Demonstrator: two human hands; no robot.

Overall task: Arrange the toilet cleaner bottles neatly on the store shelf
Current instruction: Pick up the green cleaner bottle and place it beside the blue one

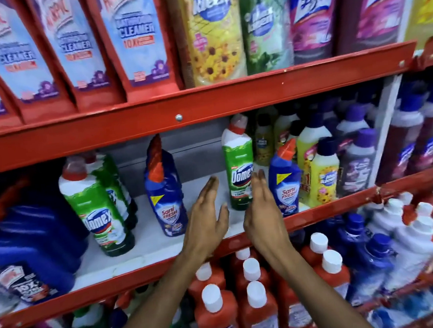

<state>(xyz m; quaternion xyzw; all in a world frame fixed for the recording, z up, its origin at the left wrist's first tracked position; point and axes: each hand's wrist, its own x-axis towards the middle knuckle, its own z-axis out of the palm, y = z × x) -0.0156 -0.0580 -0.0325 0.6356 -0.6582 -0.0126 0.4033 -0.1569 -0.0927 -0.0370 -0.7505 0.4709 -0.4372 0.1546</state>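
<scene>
Left hand (205,214): flat and spread, empty, reaching over the shelf (317,214) edge.
Right hand (263,206): likewise flat, empty, fingertips just beside the green bottle (239,169).
Blue bottles: one (164,191) left of the hands, another (285,181) right, well apart.
Progress: early, I'd say; bottles stand scattered with gaps, brands mixed, grouping left to do.

We see green Domex bottle (239,167) upright between the hands, blue Sani Fresh bottles (164,191) upright either side.
</scene>
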